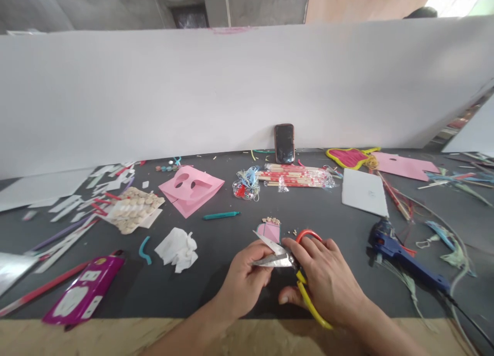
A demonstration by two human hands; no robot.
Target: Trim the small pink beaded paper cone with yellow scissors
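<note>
Presently, at the lower center of the frame, gripping scissors in the right hand, with fingers curled about the red and yellow handles and with blades spread apart, pointing left across the other hand's fingertips. Holding in the left hand, just beside, the lower end of a small pink piece, with thumb and fingers drawn close together and with the point of contact partly hidden behind the blades. Showing the piece just above the scissors, with tiny beige beads along its top edge; impossible to tell whether fixed there.

Surrounded, on a dark table, by pink paper with cut holes, a teal marker and a crumpled tissue left of center, and by a purple packet at lower left. Backed, above center, by a phone leaning against a white board, with wrapped sticks lying in front. Flanked, at right, by a white card and, lower down, by a blue glue gun.
</note>
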